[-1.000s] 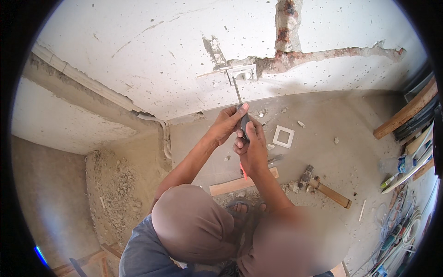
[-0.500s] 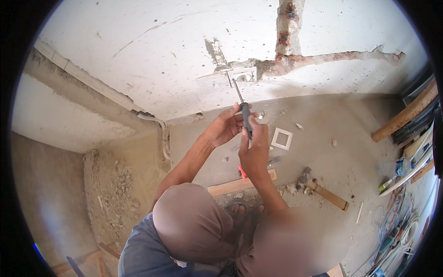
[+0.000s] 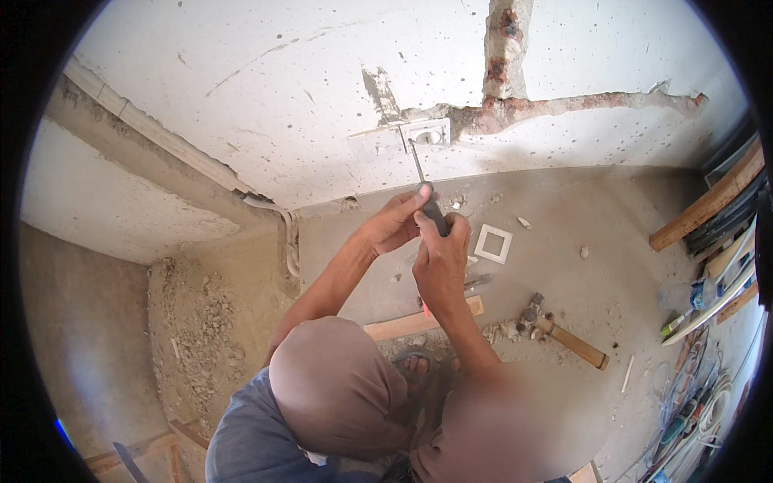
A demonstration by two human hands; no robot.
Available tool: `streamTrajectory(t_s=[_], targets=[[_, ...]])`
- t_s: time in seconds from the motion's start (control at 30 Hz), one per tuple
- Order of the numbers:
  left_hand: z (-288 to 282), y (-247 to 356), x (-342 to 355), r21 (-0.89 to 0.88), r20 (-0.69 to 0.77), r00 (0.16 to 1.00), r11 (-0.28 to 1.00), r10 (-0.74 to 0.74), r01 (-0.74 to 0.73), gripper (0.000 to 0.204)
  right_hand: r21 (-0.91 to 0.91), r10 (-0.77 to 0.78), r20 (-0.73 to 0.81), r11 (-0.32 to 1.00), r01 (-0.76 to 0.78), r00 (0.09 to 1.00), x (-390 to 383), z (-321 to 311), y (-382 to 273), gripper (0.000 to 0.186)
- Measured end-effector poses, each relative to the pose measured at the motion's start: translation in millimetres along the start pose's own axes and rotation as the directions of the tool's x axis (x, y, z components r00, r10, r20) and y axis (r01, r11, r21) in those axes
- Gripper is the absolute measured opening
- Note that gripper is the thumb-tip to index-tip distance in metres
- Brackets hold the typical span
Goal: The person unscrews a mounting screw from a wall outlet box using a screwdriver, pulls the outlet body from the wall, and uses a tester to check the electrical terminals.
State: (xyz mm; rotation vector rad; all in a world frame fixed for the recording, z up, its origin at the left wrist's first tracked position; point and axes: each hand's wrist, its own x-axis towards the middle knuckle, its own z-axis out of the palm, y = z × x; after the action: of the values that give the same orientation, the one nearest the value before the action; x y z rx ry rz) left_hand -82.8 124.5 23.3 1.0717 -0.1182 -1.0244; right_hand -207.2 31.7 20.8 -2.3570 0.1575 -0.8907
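Both my hands are on a screwdriver [image 3: 436,216] with a dark handle and a thin metal shaft. My left hand [image 3: 394,223] closes on the front of the handle, thumb against it near the shaft. Behind it, my right hand [image 3: 440,259] grips the rear of the handle. The shaft points up to a white socket [image 3: 427,138] set low in the wall, and its tip meets the left part of the socket. Whether the tip sits in a screw is too small to tell. A square white cover frame [image 3: 492,243] lies on the floor to the right of my hands.
A hammer [image 3: 573,341] with a wooden handle rests on the floor at right, near rubble. A wooden strip [image 3: 423,319] lies close to my feet. Planks [image 3: 708,193], a plastic bottle [image 3: 699,293] and tangled cables [image 3: 713,402] line the right side. Conduit pipe [image 3: 288,241] runs along the left wall.
My left thumb has shifted onto the front of the handle. My right hand has turned and moved slightly down along the handle. The screwdriver tip stays at the socket.
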Motion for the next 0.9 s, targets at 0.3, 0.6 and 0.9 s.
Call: streamTrajectory(t_s=[0.3,0.6,0.9], targets=[[6,-2,-6,-0.212,0.141,0.982,0.973,0.124,-0.093,0.048,0.305,0.162,0.061,0.936,-0.173,0.985,-2,-4,2,0.045],[-2,-10,0,-0.072,0.065,0.981,0.981,0.184,-0.179,0.06,0.421,0.251,0.089,0.867,-0.265,0.964,-1,-9,-8,0.043],[-17,-6,0,-0.108,0.135,0.981,0.986,0.141,-0.127,0.038,0.164,0.087,0.014,0.983,-0.088,0.996,8,-7,-6,0.043]])
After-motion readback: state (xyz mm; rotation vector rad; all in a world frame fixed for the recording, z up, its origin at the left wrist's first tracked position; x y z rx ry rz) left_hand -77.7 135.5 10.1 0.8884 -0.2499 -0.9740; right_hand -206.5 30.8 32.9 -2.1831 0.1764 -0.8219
